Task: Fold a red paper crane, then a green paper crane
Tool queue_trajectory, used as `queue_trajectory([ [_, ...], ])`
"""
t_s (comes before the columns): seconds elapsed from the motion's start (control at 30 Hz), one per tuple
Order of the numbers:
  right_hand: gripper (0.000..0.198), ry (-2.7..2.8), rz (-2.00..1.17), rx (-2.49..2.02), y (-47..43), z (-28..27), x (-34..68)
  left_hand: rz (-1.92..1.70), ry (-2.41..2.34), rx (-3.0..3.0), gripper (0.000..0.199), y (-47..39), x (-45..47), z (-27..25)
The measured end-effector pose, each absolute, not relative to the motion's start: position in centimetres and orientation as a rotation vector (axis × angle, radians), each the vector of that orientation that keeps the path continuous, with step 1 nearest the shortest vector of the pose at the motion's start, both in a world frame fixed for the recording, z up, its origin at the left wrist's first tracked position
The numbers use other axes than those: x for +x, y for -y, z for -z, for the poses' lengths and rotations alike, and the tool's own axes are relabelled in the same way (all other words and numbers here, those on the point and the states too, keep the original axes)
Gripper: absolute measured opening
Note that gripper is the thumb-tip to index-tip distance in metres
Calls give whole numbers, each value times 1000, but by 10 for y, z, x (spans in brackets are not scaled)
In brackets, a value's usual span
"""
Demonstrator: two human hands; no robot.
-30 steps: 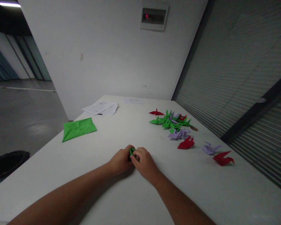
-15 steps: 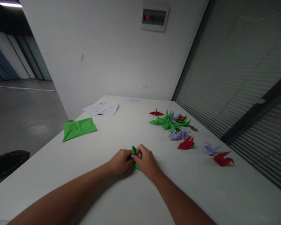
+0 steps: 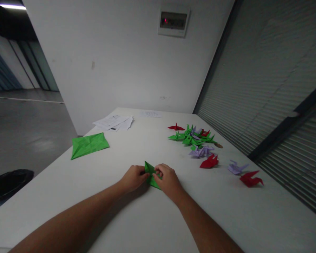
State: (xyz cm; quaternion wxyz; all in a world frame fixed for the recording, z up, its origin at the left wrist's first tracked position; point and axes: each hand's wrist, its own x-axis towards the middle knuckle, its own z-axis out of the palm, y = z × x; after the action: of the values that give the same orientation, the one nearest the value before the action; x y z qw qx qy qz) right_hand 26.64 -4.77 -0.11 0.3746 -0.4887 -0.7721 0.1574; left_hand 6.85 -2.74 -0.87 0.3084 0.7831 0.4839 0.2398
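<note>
Between my two hands, low over the white table (image 3: 126, 218), is a piece of folded green paper (image 3: 152, 178) with a pointed tip at its upper left. My left hand (image 3: 135, 178) pinches its left edge, thumb on the near face. On the other side my right hand (image 3: 167, 177) grips the right part with curled fingers. The fingers cover much of the paper, so its full folded shape is hidden.
Folded paper cranes in green, purple and red (image 3: 197, 137) lie heaped at the right. A red crane (image 3: 251, 179) sits nearest. Creased green paper (image 3: 89, 144) and printed sheets (image 3: 113, 121) are at left. A black-lined bin (image 3: 9, 184) stands beside the table.
My hands have moved slightly apart. More of the green paper's face now shows between them, and its tip has shifted a little to the left.
</note>
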Motion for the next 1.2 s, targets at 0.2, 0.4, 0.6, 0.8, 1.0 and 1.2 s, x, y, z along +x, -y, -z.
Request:
queue_trajectory([
  [0.2, 18, 2276, -296, -1012, 46, -3, 282, -628, -1329, 2082, 28, 16, 56, 11],
  [0.4, 34, 2447, -341, -807, 52, -1, 276, -590, -1320, 2093, 24, 9, 42, 7],
  [0.6, 42, 2630, -442, -821, 60, 1, 272, -740, -1421, 1945, 26, 3, 43, 13],
  [0.8, 47, 2691, -476, -815, 64, -3, 267, -741, -1581, 2076, 36, -5, 45, 15],
  [1.0, 47, 2709, -490, -813, 66, -6, 265, -958, -1745, 2270, 31, -1, 40, 11],
  [1.2, 35, 2669, -526, -826, 66, -5, 265, -588, -1044, 2804, 13, 22, 52, 4],
])
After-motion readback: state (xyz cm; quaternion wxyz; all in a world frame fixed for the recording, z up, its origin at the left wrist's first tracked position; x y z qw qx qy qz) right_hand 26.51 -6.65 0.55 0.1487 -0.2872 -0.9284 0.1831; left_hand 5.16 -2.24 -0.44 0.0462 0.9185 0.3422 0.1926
